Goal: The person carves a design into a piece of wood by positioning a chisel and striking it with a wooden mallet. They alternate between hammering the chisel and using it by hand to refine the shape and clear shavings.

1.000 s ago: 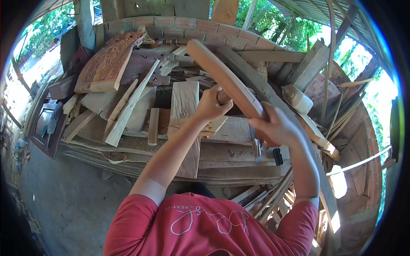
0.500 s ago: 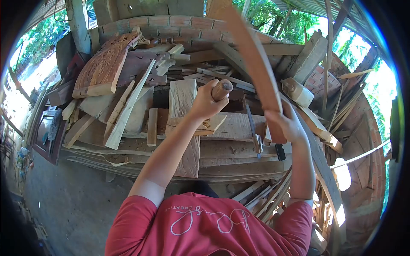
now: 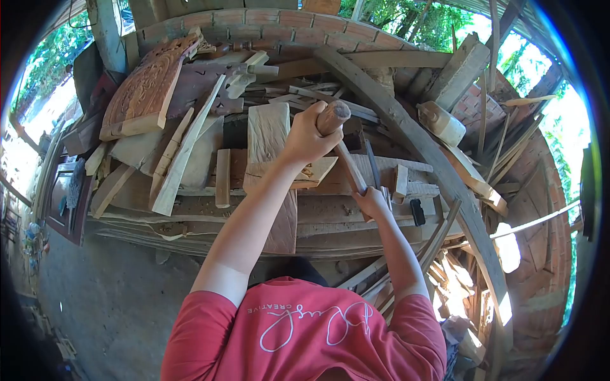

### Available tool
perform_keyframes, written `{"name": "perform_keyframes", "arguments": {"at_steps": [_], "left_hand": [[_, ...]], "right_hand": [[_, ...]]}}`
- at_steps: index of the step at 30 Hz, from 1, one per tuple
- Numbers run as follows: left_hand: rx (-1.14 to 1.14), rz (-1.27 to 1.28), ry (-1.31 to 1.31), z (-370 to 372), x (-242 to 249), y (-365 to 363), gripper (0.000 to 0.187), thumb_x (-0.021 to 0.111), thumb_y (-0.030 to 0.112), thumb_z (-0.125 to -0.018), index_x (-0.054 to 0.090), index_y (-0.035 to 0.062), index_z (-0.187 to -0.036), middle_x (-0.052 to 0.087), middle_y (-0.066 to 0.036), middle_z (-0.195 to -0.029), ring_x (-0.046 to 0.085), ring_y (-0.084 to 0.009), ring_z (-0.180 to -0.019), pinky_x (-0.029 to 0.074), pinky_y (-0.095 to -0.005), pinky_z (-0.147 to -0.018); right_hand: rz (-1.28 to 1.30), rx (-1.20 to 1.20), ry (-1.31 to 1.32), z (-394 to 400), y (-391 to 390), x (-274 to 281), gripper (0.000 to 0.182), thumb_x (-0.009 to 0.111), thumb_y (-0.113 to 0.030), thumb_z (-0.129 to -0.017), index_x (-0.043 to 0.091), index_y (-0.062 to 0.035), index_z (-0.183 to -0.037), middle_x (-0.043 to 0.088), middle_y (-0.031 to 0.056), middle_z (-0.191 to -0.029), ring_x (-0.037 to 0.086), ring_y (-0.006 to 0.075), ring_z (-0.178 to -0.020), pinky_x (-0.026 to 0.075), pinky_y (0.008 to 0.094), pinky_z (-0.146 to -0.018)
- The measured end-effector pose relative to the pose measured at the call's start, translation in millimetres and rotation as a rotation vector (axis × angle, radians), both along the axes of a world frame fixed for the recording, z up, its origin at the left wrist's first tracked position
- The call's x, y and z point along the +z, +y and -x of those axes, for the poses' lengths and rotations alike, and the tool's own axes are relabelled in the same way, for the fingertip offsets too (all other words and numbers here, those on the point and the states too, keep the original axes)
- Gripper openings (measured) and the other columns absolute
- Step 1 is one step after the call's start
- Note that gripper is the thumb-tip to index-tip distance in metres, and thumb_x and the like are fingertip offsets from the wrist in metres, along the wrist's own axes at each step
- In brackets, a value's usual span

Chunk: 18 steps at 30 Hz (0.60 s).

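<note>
My left hand [image 3: 310, 134] is closed round the thick wooden handle of a chisel [image 3: 334, 117], its worn butt end facing up; the blade is hidden below the hand. Under that hand lies a pale wood piece [image 3: 267, 176] with a slanted right end and shavings [image 3: 307, 171] on it. It rests across a wider pale board [image 3: 268, 127]. My right hand [image 3: 373, 202] grips the near end of a flat wooden bar [image 3: 352, 170], which runs up and away, its far part beside the chisel handle and partly hidden behind it.
Right of my hands are a dark metal strip [image 3: 372, 162], small wood blocks [image 3: 400, 183] and a black object [image 3: 417, 212]. A carved panel [image 3: 147, 89] leans at the left. A long beam [image 3: 438, 162] slants down the right side, near a plastic bottle [image 3: 443, 124].
My right hand has swung the wooden bar down and to the left, from raised high to beside the chisel handle. The left hand keeps its hold; the view has shifted slightly.
</note>
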<state>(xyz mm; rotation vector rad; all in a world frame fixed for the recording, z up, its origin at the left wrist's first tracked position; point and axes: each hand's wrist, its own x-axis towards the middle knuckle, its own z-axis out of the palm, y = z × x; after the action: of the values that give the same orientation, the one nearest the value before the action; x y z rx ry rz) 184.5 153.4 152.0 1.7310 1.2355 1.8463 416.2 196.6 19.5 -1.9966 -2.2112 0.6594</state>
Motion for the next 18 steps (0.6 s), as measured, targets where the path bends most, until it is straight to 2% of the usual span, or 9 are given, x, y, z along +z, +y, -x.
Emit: {"name": "perform_keyframes", "arguments": {"at_steps": [1, 2, 6, 10, 12, 14, 15, 17, 18], "left_hand": [[0.003, -0.008, 0.002, 0, 0, 0, 0.024, 0.066, 0.013, -0.063, 0.051, 0.0009, -0.076, 0.056, -0.013, -0.064, 0.056, -0.0246, -0.058, 0.043, -0.0314, -0.057], [0.003, -0.004, 0.001, 1, -1, 1, 0.024, 0.066, 0.013, -0.063, 0.051, 0.0009, -0.076, 0.056, -0.013, -0.064, 0.056, -0.0246, -0.058, 0.043, -0.0314, -0.057], [-0.001, 0.008, 0.038, 0, 0, -5, 0.024, 0.066, 0.012, -0.063, 0.051, 0.0009, -0.077, 0.055, -0.013, -0.064, 0.056, -0.0234, -0.058, 0.043, -0.0312, -0.057], [-0.042, -0.015, 0.016, 1, -1, -6, 0.025, 0.066, 0.012, -0.063, 0.052, 0.0011, -0.08, 0.056, -0.013, -0.065, 0.055, -0.0226, -0.057, 0.043, -0.0307, -0.057], [-0.037, -0.007, 0.024, 1, -1, -8, 0.025, 0.066, 0.012, -0.063, 0.052, 0.0013, -0.08, 0.056, -0.013, -0.065, 0.056, -0.0228, -0.058, 0.043, -0.0308, -0.057], [-0.035, 0.005, 0.033, 1, 1, -9, 0.025, 0.066, 0.012, -0.063, 0.053, 0.0016, -0.081, 0.056, -0.013, -0.065, 0.056, -0.023, -0.059, 0.044, -0.0309, -0.057], [-0.024, 0.006, 0.048, 1, 2, -10, 0.026, 0.066, 0.012, -0.063, 0.053, 0.0016, -0.083, 0.057, -0.013, -0.066, 0.057, -0.0231, -0.059, 0.044, -0.031, -0.058], [-0.013, 0.008, 0.066, 1, 0, -11, 0.027, 0.067, 0.012, -0.063, 0.053, 0.0017, -0.084, 0.057, -0.013, -0.066, 0.057, -0.0231, -0.059, 0.044, -0.031, -0.058], [-0.023, 0.038, 0.042, 1, -3, -10, 0.023, 0.066, 0.011, -0.066, 0.054, 0.0026, -0.084, 0.057, -0.009, -0.07, 0.055, -0.0173, -0.063, 0.044, -0.029, -0.06]], "right_hand": [[-0.034, -0.009, -0.031, 1, -1, 0, 0.057, 0.06, -0.047, -0.07, 0.061, 0.0064, -0.089, 0.061, 0.0278, -0.086, 0.06, 0.0371, -0.086, 0.048, 0.0401, -0.075], [-0.076, 0.032, -0.1, 0, 1, 1, 0.053, 0.059, -0.046, -0.071, 0.063, 0.0029, -0.089, 0.062, 0.0229, -0.083, 0.061, 0.0365, -0.08, 0.047, 0.0408, -0.072], [-0.161, 0.134, -0.13, -5, 16, -3, 0.047, 0.061, -0.048, -0.07, 0.064, -0.0023, -0.081, 0.064, 0.0155, -0.08, 0.061, 0.0347, -0.078, 0.048, 0.0414, -0.071], [-0.065, 0.162, -0.284, 9, 12, 24, 0.047, 0.057, -0.047, -0.076, 0.063, -0.0022, -0.091, 0.062, 0.0198, -0.087, 0.059, 0.0365, -0.084, 0.047, 0.0419, -0.076], [-0.309, 0.11, 0.032, 18, 14, 33, 0.049, 0.052, -0.045, -0.081, 0.058, -0.0025, -0.106, 0.058, 0.0227, -0.1, 0.057, 0.0337, -0.094, 0.045, 0.038, -0.081], [-0.397, 0.27, 0.64, 26, 33, 31, 0.054, 0.045, -0.045, -0.086, 0.048, -0.0036, -0.12, 0.052, 0.021, -0.117, 0.052, 0.0288, -0.108, 0.042, 0.0353, -0.087], [-0.281, 0.33, 0.959, 41, 19, 63, 0.06, 0.042, -0.049, -0.087, 0.043, -0.0026, -0.125, 0.048, 0.0154, -0.124, 0.046, 0.0245, -0.115, 0.038, 0.034, -0.091], [-0.327, 0.612, 1.186, 60, -5, 117, 0.073, 0.047, -0.057, -0.08, 0.042, -0.0007, -0.126, 0.046, 0.0126, -0.127, 0.043, 0.0218, -0.118, 0.034, 0.0339, -0.094], [-0.358, 0.739, 1.272, 72, -14, 135, 0.077, 0.05, -0.06, -0.077, 0.042, -0.0002, -0.126, 0.047, 0.013, -0.126, 0.043, 0.0209, -0.118, 0.034, 0.0333, -0.094]]}}
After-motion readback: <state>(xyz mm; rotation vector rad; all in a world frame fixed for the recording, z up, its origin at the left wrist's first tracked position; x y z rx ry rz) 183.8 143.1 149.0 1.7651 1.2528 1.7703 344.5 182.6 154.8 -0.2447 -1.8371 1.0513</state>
